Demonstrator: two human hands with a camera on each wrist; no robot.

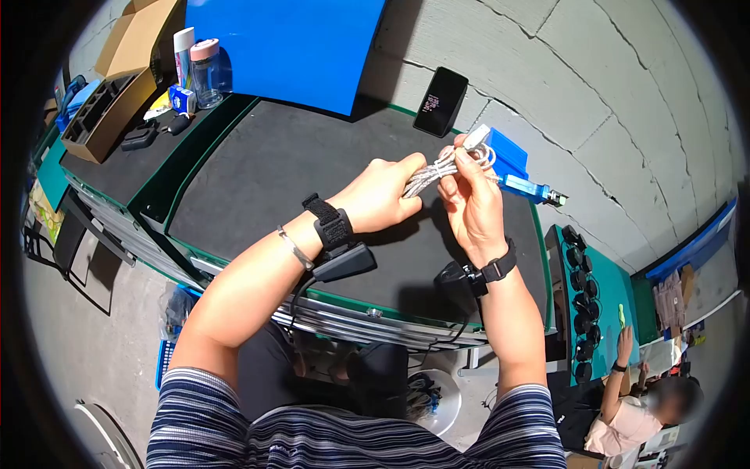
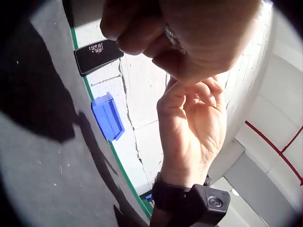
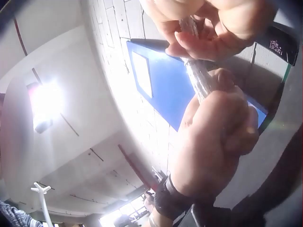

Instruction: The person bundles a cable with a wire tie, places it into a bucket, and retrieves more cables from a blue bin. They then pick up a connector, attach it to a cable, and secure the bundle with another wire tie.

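Both hands hold a bundled, braided white cable [image 1: 422,180] above the dark tabletop. My left hand [image 1: 380,193] grips the left end of the bundle, its fingers curled round it. My right hand [image 1: 476,207] pinches the other end between thumb and fingers, near some loops and a white plug [image 1: 476,137] that sticks up. In the right wrist view, the pale strands [image 3: 200,79] run between the left hand [image 3: 213,132] and the right hand [image 3: 222,26]. The left wrist view shows the right palm [image 2: 191,123], while the left hand [image 2: 189,35] hides most of the cable.
A phone [image 1: 440,102] leans against the wall at the table's back. A blue bin [image 1: 509,156] and a clear blue piece with a metal tip [image 1: 531,188] appear beyond the right hand. Bottles [image 1: 206,74] and an open cardboard box [image 1: 109,117] stand left. Another person [image 1: 625,422] is at lower right.
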